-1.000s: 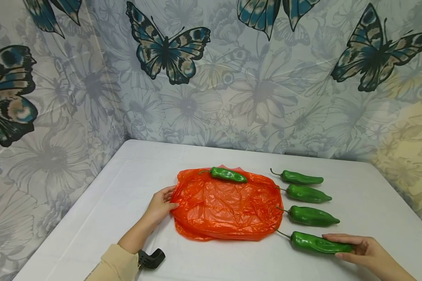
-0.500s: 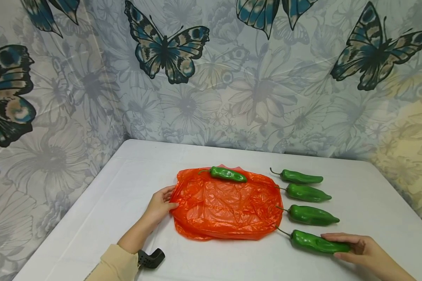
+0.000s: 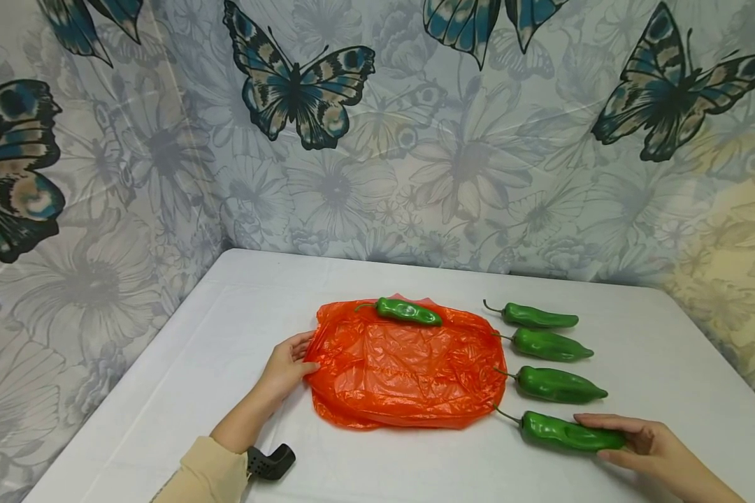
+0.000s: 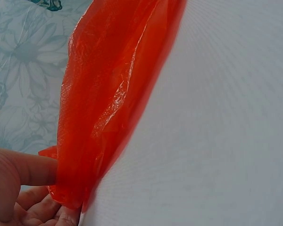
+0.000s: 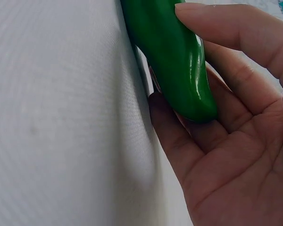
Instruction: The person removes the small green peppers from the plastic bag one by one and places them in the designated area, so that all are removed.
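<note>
A red plastic bag (image 3: 409, 370) lies spread flat on the white table. My left hand (image 3: 286, 363) pinches its left edge, the thumb on top and the other fingers beneath; in the left wrist view the bag's folds (image 4: 104, 94) rise from that hand. A green pepper (image 3: 409, 312) rests across the bag's far edge. Right of the bag, several more green peppers (image 3: 560, 385) lie in a column, stems to the left. My right hand (image 3: 642, 447) holds the nearest pepper (image 3: 569, 433) by its tip end; the right wrist view shows thumb and fingers around that end (image 5: 179, 70).
The white-covered table (image 3: 163, 398) ends at a cloth backdrop (image 3: 465, 175) printed with butterflies and flowers, which also stands along the left side. A black curved device (image 3: 272, 463) sits at my left wrist, beside the beige sleeve (image 3: 210, 471).
The nearest pepper has turned and shifted very slightly left in my right hand. My left hand, the bag and the other peppers stay as they were.
</note>
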The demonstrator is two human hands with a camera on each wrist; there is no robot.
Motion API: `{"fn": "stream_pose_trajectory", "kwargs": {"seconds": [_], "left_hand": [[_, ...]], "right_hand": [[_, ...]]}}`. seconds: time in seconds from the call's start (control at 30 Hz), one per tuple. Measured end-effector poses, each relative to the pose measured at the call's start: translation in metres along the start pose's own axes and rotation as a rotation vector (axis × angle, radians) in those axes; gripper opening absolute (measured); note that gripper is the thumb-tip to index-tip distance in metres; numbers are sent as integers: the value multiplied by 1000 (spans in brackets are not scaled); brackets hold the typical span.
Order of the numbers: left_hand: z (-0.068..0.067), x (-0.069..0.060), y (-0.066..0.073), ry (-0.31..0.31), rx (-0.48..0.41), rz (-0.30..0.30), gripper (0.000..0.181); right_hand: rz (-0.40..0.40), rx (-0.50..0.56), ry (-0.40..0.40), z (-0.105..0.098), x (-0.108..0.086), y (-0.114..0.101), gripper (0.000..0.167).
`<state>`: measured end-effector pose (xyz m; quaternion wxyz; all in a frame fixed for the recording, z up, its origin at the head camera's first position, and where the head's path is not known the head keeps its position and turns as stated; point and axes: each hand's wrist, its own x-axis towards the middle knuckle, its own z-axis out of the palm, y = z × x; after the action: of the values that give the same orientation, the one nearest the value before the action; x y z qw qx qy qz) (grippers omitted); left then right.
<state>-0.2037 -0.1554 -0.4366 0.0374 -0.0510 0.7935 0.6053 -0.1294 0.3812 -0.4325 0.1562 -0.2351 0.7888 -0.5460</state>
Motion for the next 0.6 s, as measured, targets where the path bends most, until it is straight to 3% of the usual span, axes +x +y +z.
{"fn": "stream_pose_trajectory", "kwargs": {"seconds": [0.17, 0.37, 0.6], "left_hand": [[-1, -1, 0, 1, -5, -1, 56], [-2, -1, 0, 0, 1, -3, 56], [-1, -1, 1, 0, 7, -3, 55]], "right_hand": [[-1, -99, 86, 3, 0, -2, 42], [149, -179, 207, -2, -3, -7, 42], [223, -249, 268, -10, -10, -19, 44]]}}
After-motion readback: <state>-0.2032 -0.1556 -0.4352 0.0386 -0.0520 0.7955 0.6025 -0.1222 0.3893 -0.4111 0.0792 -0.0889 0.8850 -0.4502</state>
